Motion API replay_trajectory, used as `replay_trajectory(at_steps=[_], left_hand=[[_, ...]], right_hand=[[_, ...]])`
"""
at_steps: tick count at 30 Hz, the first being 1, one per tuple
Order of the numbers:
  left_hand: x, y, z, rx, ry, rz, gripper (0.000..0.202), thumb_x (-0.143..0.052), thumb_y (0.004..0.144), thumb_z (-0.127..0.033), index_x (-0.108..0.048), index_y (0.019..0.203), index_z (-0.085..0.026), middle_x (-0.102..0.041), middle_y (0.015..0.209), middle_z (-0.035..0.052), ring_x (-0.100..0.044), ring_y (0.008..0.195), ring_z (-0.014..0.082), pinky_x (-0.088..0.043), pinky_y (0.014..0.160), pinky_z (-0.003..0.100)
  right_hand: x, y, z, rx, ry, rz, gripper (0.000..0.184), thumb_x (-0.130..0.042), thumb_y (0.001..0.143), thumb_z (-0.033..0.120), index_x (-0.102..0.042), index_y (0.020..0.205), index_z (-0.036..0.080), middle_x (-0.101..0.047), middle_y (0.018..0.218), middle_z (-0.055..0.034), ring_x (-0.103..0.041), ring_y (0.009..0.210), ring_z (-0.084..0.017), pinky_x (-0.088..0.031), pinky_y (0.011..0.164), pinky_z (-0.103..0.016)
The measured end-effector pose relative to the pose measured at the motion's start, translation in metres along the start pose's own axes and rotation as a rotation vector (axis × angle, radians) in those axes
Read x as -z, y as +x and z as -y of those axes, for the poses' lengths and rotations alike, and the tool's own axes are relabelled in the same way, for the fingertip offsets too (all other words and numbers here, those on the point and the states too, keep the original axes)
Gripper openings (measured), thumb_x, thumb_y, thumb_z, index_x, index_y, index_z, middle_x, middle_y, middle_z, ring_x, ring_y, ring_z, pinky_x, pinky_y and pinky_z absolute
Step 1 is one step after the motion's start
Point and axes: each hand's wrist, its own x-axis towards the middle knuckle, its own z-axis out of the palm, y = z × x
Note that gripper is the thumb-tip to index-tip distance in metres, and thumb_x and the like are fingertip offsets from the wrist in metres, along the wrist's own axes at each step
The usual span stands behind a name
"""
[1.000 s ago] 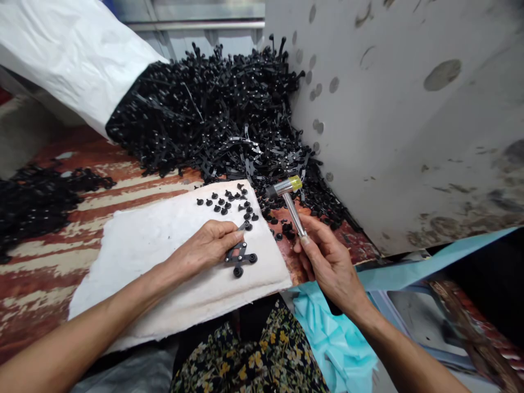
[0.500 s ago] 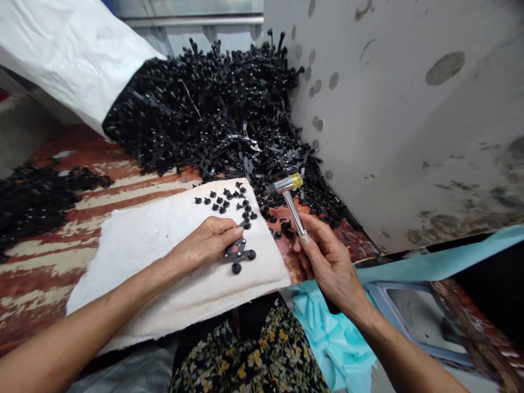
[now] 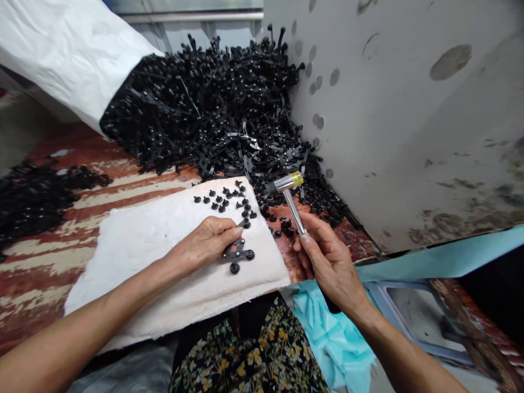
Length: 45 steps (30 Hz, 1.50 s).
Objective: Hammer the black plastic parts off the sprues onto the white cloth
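Note:
Between the thumb and fingers of my left hand [image 3: 213, 238] is a black jointed linkage [image 3: 236, 249] with round black knobs at its ends. It rests over the white cloth pad [image 3: 151, 245], and part of it is hidden under my fingers. My right hand [image 3: 327, 256] is closed around a small mallet [image 3: 293, 204], which has a metal shaft, a yellow face and a black face. The mallet head is raised, to the right of the linkage and apart from it. Several loose black knobs [image 3: 219, 199] lie on the pad beyond my left hand.
A large heap of black linkages [image 3: 213, 109] spills from a white sack [image 3: 77, 49] at the back. Another black pile [image 3: 36, 202] lies left on the worn red table [image 3: 106, 180]. A stained grey panel [image 3: 401, 125] stands right. Turquoise sheeting [image 3: 331, 338] hangs below my right hand.
Almost nothing differs. The view has shifted very slightly; both hands keep their hold on the linkage and the mallet.

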Motion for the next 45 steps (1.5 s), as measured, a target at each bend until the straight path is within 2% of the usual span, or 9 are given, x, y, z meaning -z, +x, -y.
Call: replay_trajectory(at_steps=[5,10,14,18,24,29,34,40,45], left_hand=[[0.003,0.005,-0.001,0.019,0.074,-0.043,0.036,-0.048,0.081,-0.042,-0.050,0.054,-0.019,-0.038,0.044,-0.0050,-0.029,0.041,0.0076,-0.021,0.042,0.022],[0.005,0.002,-0.009,0.019,0.120,-0.024,0.036,-0.052,0.082,-0.036,-0.050,0.051,-0.018,-0.039,0.043,-0.0043,-0.030,0.041,0.0075,-0.022,0.043,0.022],[0.006,0.000,-0.014,0.086,0.053,-0.004,0.036,-0.052,0.082,-0.035,-0.048,0.050,-0.019,-0.037,0.041,-0.0053,-0.026,0.039,0.0071,-0.020,0.041,0.022],[0.008,0.002,-0.012,0.030,0.083,-0.012,0.036,-0.058,0.079,-0.037,-0.048,0.049,-0.019,-0.040,0.042,-0.0044,-0.030,0.041,0.0075,-0.022,0.042,0.023],[0.009,0.002,-0.017,0.076,0.058,0.014,0.036,-0.056,0.080,-0.034,-0.050,0.048,-0.018,-0.040,0.041,-0.0044,-0.026,0.038,0.0067,-0.019,0.041,0.023],[0.010,0.002,-0.018,0.087,0.024,0.025,0.036,-0.056,0.081,-0.034,-0.048,0.049,-0.018,-0.039,0.041,-0.0050,-0.024,0.038,0.0061,-0.016,0.040,0.023],[0.009,0.003,-0.011,0.036,-0.005,0.046,0.036,-0.059,0.079,-0.039,-0.049,0.051,-0.018,-0.041,0.042,-0.0048,-0.027,0.039,0.0064,-0.018,0.041,0.023],[0.011,0.005,-0.004,0.007,0.028,0.064,0.037,-0.057,0.079,-0.043,-0.050,0.052,-0.018,-0.046,0.045,-0.0032,-0.028,0.040,0.0071,-0.020,0.042,0.024],[0.014,0.005,0.000,-0.109,0.127,0.130,0.039,-0.054,0.080,-0.048,-0.051,0.055,-0.018,-0.044,0.048,-0.0036,-0.033,0.045,0.0082,-0.025,0.045,0.023]], right_hand=[[0.001,-0.001,0.002,0.029,-0.045,-0.002,0.039,-0.048,0.097,0.029,-0.053,0.136,0.026,-0.060,0.078,0.0005,-0.057,0.067,-0.014,-0.048,0.056,-0.026],[0.003,0.001,0.010,0.124,-0.181,0.057,0.039,-0.047,0.097,0.023,-0.056,0.135,0.024,-0.068,0.122,-0.0082,-0.068,0.093,-0.018,-0.056,0.086,-0.038],[0.004,0.000,0.018,0.292,-0.320,0.133,0.044,-0.045,0.095,0.013,-0.056,0.136,0.023,-0.066,0.132,-0.0082,-0.062,0.120,-0.022,-0.052,0.101,-0.042],[0.005,-0.005,0.023,0.468,-0.440,0.092,0.052,-0.044,0.095,0.008,-0.049,0.144,0.025,-0.069,0.124,-0.0094,-0.066,0.113,-0.021,-0.057,0.094,-0.038],[0.013,-0.009,0.032,0.567,-0.770,0.192,0.053,-0.039,0.095,0.009,-0.047,0.146,0.023,-0.068,0.085,-0.0084,-0.068,0.071,-0.020,-0.059,0.059,-0.031],[0.013,-0.011,0.043,0.691,-0.622,0.009,0.069,-0.043,0.092,0.001,-0.032,0.154,0.031,-0.070,0.094,-0.0079,-0.068,0.080,-0.019,-0.059,0.065,-0.028],[0.009,-0.009,0.038,0.609,-0.761,0.149,0.057,-0.040,0.094,0.007,-0.046,0.147,0.025,-0.071,0.087,-0.0083,-0.069,0.071,-0.021,-0.059,0.058,-0.030],[0.009,-0.018,0.036,0.648,-0.594,-0.018,0.067,-0.045,0.093,0.005,-0.034,0.153,0.032,-0.072,0.098,-0.0082,-0.070,0.082,-0.022,-0.061,0.067,-0.032],[0.008,-0.011,0.031,0.407,-0.602,0.154,0.048,-0.043,0.094,0.012,-0.053,0.140,0.023,-0.071,0.117,-0.0114,-0.069,0.104,-0.025,-0.059,0.086,-0.039]])
